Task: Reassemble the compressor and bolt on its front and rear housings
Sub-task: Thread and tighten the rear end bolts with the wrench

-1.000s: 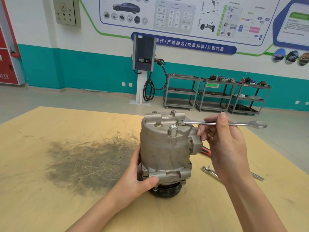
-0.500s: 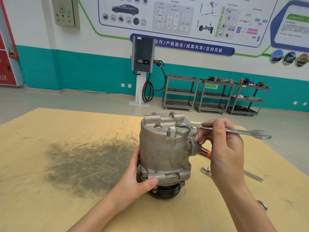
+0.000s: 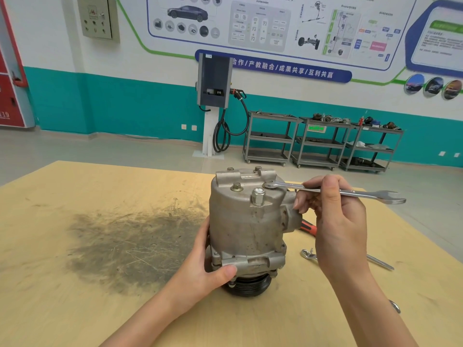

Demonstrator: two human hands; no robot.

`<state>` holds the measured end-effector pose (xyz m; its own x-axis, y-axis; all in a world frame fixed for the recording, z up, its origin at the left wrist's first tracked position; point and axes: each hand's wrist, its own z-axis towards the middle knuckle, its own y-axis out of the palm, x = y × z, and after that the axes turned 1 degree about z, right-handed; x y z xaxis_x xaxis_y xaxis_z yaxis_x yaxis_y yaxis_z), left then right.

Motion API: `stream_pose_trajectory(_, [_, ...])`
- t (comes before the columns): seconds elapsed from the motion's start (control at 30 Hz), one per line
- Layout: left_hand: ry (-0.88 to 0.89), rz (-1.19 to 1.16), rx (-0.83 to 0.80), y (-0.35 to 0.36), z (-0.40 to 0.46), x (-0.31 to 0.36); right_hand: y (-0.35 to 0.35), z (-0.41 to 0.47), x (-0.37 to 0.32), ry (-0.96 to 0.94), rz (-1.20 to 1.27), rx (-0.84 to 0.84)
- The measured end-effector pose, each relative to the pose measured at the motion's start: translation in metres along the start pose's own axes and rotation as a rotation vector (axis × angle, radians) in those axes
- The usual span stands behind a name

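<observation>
On the plywood table (image 3: pixel 75 309), seen from the head camera, the compressor (image 3: pixel 248 229) stands on end dead centre, pulley down, bolted housing up. At seven o'clock from it comes the left hand (image 3: pixel 200 274), wrapped round the lower body with the thumb hooked over the bottom flange, steadying the casting. Over at three o'clock the right hand (image 3: pixel 335 221) pinches the shank of a combination wrench (image 3: pixel 335 193), fingers curled about it, open jaw pointing away to the right. The ring end sits down on a bolt (image 3: pixel 268 184) at the one o'clock edge of the top face. Two more fasteners show up top: a flanged bolt (image 3: pixel 236 187) toward eleven and a tall hex fitting (image 3: pixel 257 196) nearer the camera. By the look of it the unit is back together and the upper housing is seated, so we're well into bolting; whether every bolt is tight, I can't tell. A second wrench (image 3: pixel 375 260) and a red-handled tool (image 3: pixel 308 227) lie at four o'clock behind the wrist.
</observation>
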<state>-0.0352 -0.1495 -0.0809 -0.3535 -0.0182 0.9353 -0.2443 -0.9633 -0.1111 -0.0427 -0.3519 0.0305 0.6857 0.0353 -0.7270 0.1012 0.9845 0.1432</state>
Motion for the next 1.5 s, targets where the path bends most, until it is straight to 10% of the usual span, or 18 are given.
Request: stream_pose_trajectory(1.5, [-0.009, 0.025, -0.010, -0.001, 0.000, -0.002, -0.001, -0.003, -0.004, -0.009, 0.010, -0.010])
